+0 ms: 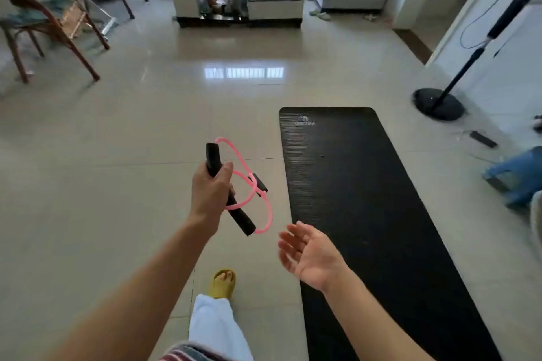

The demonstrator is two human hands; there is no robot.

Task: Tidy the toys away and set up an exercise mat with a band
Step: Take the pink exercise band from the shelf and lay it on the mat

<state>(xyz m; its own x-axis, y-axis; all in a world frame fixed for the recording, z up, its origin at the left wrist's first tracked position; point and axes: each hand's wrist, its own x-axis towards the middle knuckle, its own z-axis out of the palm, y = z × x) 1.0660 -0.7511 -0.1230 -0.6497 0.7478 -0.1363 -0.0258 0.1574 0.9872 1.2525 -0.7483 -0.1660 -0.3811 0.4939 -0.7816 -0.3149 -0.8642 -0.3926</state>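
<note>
We see the left hand [211, 191] with its fingers curled round the black foam handles of the band [245, 184], a pink tube looped in a figure-eight with a black strap at its crossing, held in the air above the tiled floor [123, 138]. The right hand [308, 255] hangs palm-up with fingers spread and holds nothing. Just to the right lies the black ribbed mat [363, 199], unrolled flat, pale logo at its far end.
</note>
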